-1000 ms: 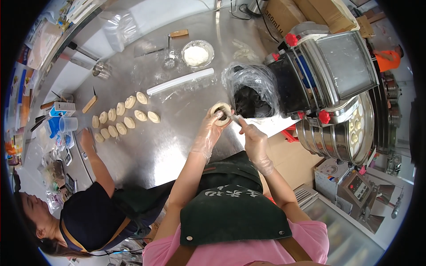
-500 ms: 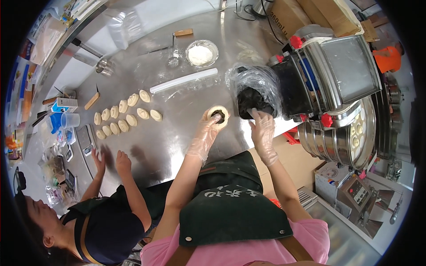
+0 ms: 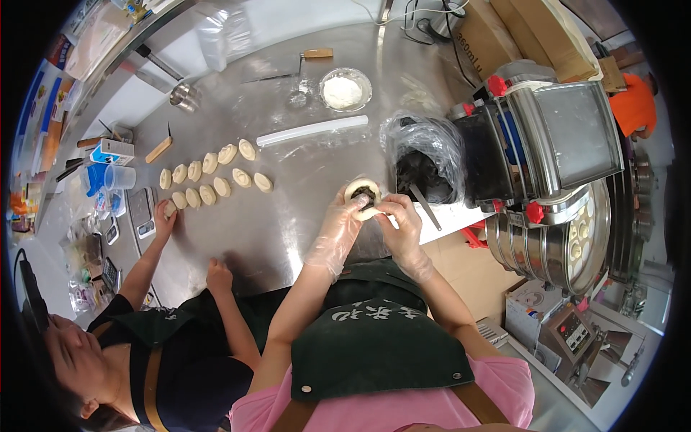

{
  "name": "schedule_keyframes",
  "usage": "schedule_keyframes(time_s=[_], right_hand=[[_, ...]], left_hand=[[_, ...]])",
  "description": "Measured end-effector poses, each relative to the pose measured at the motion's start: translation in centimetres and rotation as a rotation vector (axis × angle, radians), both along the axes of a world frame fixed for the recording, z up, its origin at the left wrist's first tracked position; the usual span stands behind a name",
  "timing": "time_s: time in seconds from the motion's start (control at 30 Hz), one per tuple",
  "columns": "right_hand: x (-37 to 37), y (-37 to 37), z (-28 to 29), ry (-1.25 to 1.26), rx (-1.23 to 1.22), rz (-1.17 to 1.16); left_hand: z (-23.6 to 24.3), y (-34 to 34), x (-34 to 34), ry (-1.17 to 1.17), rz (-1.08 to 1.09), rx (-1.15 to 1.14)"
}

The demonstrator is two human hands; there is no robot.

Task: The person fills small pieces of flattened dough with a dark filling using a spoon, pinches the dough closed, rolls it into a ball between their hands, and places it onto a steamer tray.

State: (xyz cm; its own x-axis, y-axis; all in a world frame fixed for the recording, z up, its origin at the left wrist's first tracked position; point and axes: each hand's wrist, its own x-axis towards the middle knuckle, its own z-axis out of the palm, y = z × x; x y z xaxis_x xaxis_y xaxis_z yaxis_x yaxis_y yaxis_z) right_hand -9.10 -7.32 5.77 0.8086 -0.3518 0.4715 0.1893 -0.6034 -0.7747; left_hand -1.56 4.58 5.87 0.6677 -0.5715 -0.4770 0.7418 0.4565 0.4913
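Observation:
My left hand [image 3: 341, 229], in a thin see-through glove, cups a round dough wrapper [image 3: 361, 182] with dark filling [image 3: 369, 193] in its middle; the thumb presses on the filling. My right hand [image 3: 404, 229], gloved too, pinches the wrapper's right edge. Just right of my hands, a black tub lined with plastic film [image 3: 434, 137] holds dark filling paste [image 3: 417, 167]. A flat metal spatula [image 3: 426, 207] leans in it, its handle sticking out toward me.
Two rows of shaped dough pieces [image 3: 223, 187] lie at left, where a co-worker's hand [image 3: 165, 219] touches one. Beyond my hands are a white rod [image 3: 313, 131] and a bowl of flour [image 3: 345, 91]. A roller machine [image 3: 533, 129] and stacked steamers [image 3: 540, 245] stand at right.
My right hand has left the spatula in the tub and come left to the wrapper's edge. The co-worker's one hand has reached to a dough piece. The whole view has shifted slightly.

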Motion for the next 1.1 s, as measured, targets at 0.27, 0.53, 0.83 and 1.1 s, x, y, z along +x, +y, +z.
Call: schedule_keyframes(time_s=[0.27, 0.53, 0.83, 1.1], right_hand=[[0.0, 0.7, 1.8, 0.279, 0.244, -0.128], [-0.1, -0.7, 1.8, 0.304, 0.177, 0.059], [0.2, -0.4, 2.2, 0.452, 0.465, 0.004], [0.4, -1.6, 1.5, 0.228, -0.058, 0.198]], left_hand=[[-0.4, 0.8, 0.2, -0.144, -0.025, 0.065], [0.4, 1.3, 0.6, -0.163, -0.143, 0.125], [1.2, 1.1, 0.9, -0.068, -0.116, 0.137], [1.1, 1.4, 1.0, -0.212, -0.179, 0.112]])
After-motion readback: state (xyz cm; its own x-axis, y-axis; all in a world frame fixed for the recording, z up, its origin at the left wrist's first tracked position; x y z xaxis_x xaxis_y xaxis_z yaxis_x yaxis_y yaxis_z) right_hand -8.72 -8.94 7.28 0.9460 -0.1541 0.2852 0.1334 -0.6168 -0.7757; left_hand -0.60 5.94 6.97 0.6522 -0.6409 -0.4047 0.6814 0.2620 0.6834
